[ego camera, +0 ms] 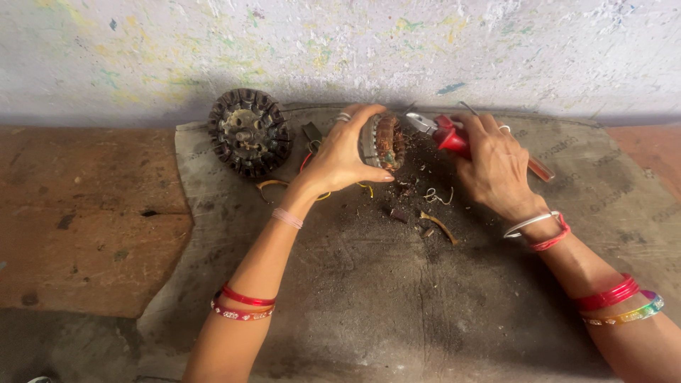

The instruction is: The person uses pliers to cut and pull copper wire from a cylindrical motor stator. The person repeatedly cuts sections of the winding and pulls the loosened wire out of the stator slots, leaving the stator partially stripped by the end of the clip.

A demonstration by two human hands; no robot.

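Fingers of the left hand [345,152] clamp a copper-wound stator [384,142], while the right hand [496,167], just beside it, grips red-handled pliers [445,132].

Motor coil [384,142] in my left hand [340,159]: dull coppery wire, rusty metal. Pliers [447,131] in right hand [496,167]: shiny steel tips, glossy red plastic grips. Mat [397,298] = rough, gritty cloth. Wall [340,50] chalky, matt w/ paint flecks.

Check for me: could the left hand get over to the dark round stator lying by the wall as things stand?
Probably yes, but not freely. The left hand is wrapped around a copper-wound stator, so it is occupied. The dark round stator lies just to its left on the mat, with nothing between them.
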